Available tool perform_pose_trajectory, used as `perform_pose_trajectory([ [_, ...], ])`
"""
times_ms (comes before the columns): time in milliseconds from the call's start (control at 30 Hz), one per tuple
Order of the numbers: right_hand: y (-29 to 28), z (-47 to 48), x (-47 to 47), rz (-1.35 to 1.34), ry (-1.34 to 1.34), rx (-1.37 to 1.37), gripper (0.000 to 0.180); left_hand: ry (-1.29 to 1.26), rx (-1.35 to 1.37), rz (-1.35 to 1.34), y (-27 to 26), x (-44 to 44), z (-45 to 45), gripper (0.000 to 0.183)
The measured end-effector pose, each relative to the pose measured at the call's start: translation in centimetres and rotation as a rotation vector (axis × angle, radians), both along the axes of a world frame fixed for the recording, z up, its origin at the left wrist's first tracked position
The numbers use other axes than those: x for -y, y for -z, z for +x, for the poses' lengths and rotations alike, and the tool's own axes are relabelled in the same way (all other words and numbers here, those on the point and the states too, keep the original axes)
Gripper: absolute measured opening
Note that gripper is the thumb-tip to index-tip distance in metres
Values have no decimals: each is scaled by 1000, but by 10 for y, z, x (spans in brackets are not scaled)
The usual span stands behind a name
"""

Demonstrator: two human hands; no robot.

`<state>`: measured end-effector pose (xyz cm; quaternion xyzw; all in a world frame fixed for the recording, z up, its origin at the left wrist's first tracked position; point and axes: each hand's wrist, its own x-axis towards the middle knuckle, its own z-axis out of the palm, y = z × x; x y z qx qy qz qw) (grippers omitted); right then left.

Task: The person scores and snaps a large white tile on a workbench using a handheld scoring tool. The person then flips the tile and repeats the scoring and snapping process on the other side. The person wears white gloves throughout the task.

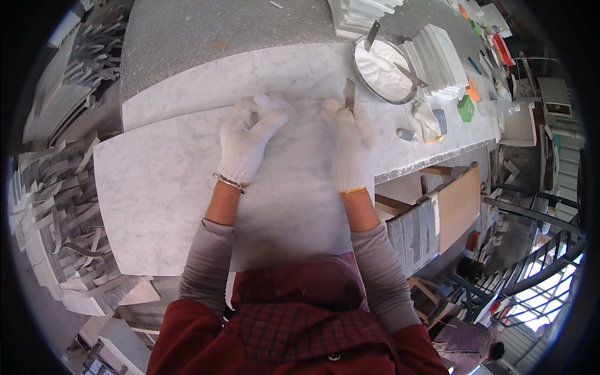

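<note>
Both my hands wear white knit gloves over a veined white marble slab (154, 201). My left hand (246, 140) is curled around a white wad (272, 102), perhaps cloth, near the slab's far edge. In my right hand (349, 145) is a flat metal scraper blade (349, 93), pointing away from me; its lower end is hidden by the glove. A second marble slab (187, 96) lies beyond the first. To the right of my right hand, a round bowl (358, 75) contains white paste (379, 63). Two metal scrapers (371, 36) (410, 75) rest in it.
White tiles (438, 61) stand stacked behind the bowl. A loose glove (425, 123), a grey block (406, 135) and a green box (466, 108) lie at right. Stone strips (61, 215) are piled left. A person (468, 344) is at the lower right.
</note>
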<state>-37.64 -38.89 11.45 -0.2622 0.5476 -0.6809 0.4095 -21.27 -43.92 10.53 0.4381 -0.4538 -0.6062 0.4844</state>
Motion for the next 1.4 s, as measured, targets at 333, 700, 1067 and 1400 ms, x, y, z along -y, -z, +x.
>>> perform_pose_trajectory([
  [333,-7,-31,-16,-57,138,-130,35,33,-3,53,2,0,2,24],
  [700,-19,-25,-23,596,-442,-2000,50,14,89,-14,-2,1,1,22],
  [1067,-20,-20,-12,610,-634,-2069,51,37,53,-15,0,-1,-1,22],
  [1400,-10,-40,-67,434,-121,-1346,49,273,585,-128,-46,0,10,30],
])
